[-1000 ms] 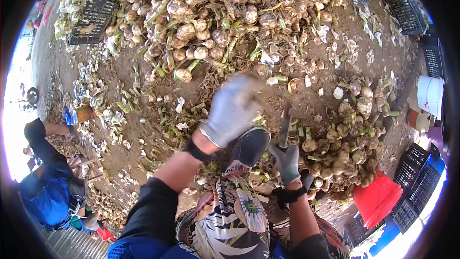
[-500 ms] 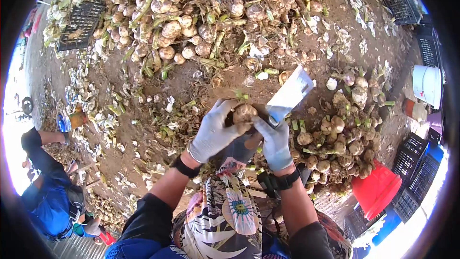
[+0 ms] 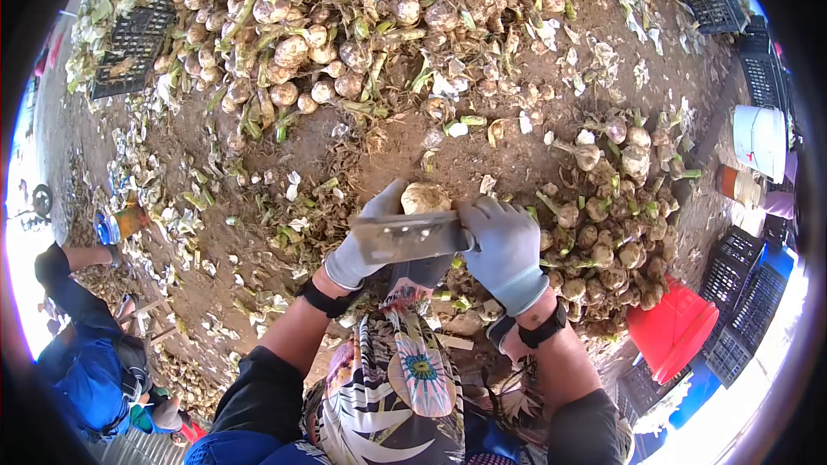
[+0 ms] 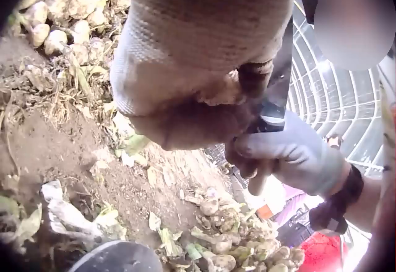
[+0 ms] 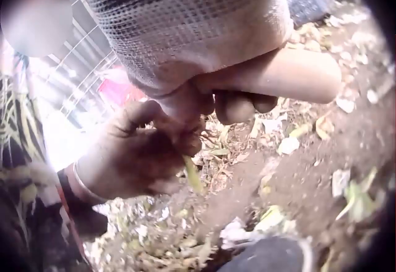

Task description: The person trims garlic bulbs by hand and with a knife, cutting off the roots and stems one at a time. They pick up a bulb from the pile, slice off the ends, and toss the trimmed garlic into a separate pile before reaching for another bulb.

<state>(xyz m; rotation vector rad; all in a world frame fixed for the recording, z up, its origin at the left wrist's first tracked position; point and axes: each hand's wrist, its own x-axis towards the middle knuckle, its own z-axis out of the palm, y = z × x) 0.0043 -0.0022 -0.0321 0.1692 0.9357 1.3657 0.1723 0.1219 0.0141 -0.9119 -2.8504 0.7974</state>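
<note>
Littered dirt floor (image 3: pixel 508 162), pale ribbed roof (image 4: pixel 315 83) (gently curved), glaring light (image 3: pixel 21 280) at both sides

1. The head view was bright, with white glare burning out its left edge and lower right.
2. Its wide lens bowed the scene into a circle with a dark rim.
3. The knife blade (image 3: pixel 409 238) looked slightly blurred there.
4. In the left wrist view, light came through the ribbed roof (image 4: pixel 337 108), and shadow darkened the underside of the left hand (image 4: pixel 198 62).
5. The right wrist view was hazy, washed out at left, with dark corners.
</note>
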